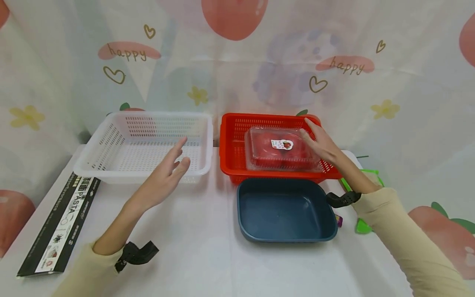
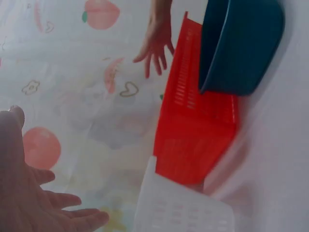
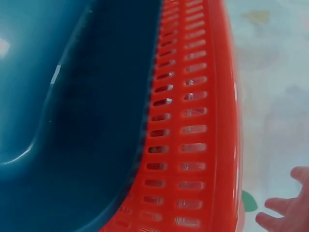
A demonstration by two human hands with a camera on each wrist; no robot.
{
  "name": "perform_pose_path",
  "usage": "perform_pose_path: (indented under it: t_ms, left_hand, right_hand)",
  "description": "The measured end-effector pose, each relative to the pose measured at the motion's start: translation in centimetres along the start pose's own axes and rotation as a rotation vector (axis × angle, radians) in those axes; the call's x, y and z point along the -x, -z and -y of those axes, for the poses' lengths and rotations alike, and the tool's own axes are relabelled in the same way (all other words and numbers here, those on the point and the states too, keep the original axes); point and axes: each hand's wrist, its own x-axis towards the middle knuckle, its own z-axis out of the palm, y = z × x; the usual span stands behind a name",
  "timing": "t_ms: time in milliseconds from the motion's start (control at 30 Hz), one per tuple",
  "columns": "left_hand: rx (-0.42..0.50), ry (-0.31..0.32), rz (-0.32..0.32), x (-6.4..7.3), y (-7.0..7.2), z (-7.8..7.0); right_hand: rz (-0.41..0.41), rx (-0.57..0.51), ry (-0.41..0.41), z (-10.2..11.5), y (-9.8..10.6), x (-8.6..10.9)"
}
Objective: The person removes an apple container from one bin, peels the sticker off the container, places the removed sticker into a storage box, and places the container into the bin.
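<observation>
Pasta box (image 1: 59, 226), white table (image 1: 189, 251), patterned backdrop (image 1: 237, 74)

left fingers (image 1: 177, 149) extended, slightly parted | right fingers (image 1: 314, 128) extended, spread | forearms (image 1: 119, 230) angled inward

White worktop (image 1: 208, 255); pale cloth backdrop (image 1: 237, 86) behind its far edge, printed with yellow flowers (image 1: 27, 117), "happy" lettering (image 1: 129, 53).

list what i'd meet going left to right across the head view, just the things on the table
Pasta packet → white basket → red basket, with a clear plastic box inside → partly hidden green item.
</observation>
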Motion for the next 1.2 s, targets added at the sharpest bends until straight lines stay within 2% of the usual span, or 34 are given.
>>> perform_pose_path:
  t_ms: [267, 433, 533, 633, 800, 933, 1067, 1200]
  left_hand:
    - [0.132, -0.014, -0.013, -2.2, -4.1, -1.8]
    - [0.203, -0.044, -0.04, -3.5, -6.4, -2.2]
    - [0.266, -0.029, -0.069, -4.4, -7.8, -1.9]
    - [0.328, 0.006, -0.109, -5.3, -9.4, -1.3]
    - [0.338, 0.069, -0.21, -6.6, -11.7, -0.2]
    - [0.336, 0.114, -0.28, -7.3, -12.8, 0.4]
    - [0.359, 0.133, -0.326, -7.6, -13.3, 0.7]
    - [0.409, 0.129, -0.323, -7.9, -13.6, 1.0]
  right_hand:
    - [0.023, -0.064, -0.06, -0.3, -0.2, -1.4]
    - [0.051, -0.107, -0.085, -0.5, 0.0, -1.9]
    - [0.083, -0.163, -0.106, -0.7, 0.0, -2.4]
    - [0.126, -0.241, -0.169, -1.0, -0.4, -2.8]
    - [0.151, -0.309, -0.276, -1.7, -1.1, -3.1]
    - [0.15, -0.384, -0.333, -2.0, -1.5, -3.0]
    - [0.146, -0.483, -0.367, -2.1, -1.7, -3.2]
    - [0.134, -0.573, -0.386, -2.5, -1.7, -3.3]
